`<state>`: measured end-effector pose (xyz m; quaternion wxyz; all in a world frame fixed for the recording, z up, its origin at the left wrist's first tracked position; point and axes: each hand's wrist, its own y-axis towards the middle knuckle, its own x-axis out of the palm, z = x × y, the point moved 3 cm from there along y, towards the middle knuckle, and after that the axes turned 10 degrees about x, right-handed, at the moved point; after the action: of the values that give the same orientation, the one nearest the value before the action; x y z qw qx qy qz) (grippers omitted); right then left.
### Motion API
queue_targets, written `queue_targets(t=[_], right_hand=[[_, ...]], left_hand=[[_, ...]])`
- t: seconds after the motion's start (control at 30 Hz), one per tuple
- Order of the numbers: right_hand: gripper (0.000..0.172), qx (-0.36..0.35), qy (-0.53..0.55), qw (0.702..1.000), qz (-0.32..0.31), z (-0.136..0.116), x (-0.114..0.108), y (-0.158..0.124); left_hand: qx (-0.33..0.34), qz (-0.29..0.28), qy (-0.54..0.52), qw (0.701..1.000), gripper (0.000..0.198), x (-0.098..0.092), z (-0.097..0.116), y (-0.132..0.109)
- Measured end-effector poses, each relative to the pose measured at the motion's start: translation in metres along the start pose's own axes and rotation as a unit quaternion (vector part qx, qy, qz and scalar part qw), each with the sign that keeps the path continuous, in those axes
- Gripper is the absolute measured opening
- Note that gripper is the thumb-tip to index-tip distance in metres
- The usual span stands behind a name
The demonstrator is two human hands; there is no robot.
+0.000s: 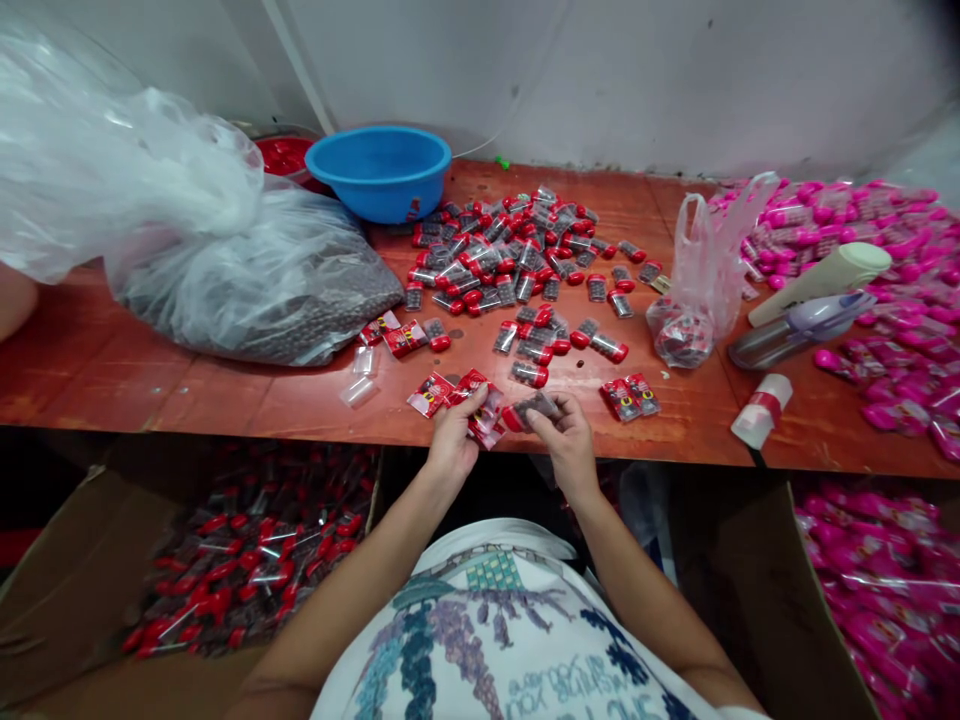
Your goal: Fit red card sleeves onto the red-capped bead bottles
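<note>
My left hand (454, 440) is closed on a few red printed packets (480, 400), thumb on top, just over the table's front edge. Between the fingers and thumb of my right hand (568, 450) is a small clear container (534, 408) with a red cap and dark contents. Its red end points toward the packets; whether it touches them I cannot tell. Another red packet (430, 394) shows to the left of my left hand. Beyond my hands lies a large pile of similar red-capped containers (495, 255). Two red-labelled packs (630, 397) lie right of my right hand.
A big plastic bag (277, 270) of dark beads and a blue basin (379, 170) stand at left. At right are a knotted bag (686, 320), a bottle (795, 330), a roll (762, 410) and pink containers (847, 230). Below sit cardboard boxes (67, 560) of filled goods.
</note>
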<state>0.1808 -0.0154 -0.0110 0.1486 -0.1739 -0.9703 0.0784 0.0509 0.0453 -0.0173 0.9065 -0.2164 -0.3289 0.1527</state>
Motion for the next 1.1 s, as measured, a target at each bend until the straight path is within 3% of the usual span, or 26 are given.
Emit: queue_targets(t=[0.17, 0.5, 0.93, 1.1], right_hand=[[0.028, 0.012, 0.055, 0.998, 0.043, 0.001, -0.001, 0.004], [0.043, 0.017, 0.145, 0.985, 0.095, -0.002, 0.005, 0.000], [0.036, 0.076, 0.189, 0.976, 0.071, 0.006, 0.004, -0.004], [0.036, 0.028, 0.148, 0.984, 0.098, 0.008, 0.004, -0.009]], left_hand=[[0.008, -0.013, 0.006, 1.000, 0.026, 0.000, -0.003, -0.003], [0.077, -0.092, 0.020, 0.993, 0.028, 0.006, -0.007, -0.018], [0.132, -0.160, 0.145, 0.967, 0.032, 0.006, 0.009, -0.015], [0.133, -0.160, 0.176, 0.962, 0.034, 0.007, 0.016, -0.017]])
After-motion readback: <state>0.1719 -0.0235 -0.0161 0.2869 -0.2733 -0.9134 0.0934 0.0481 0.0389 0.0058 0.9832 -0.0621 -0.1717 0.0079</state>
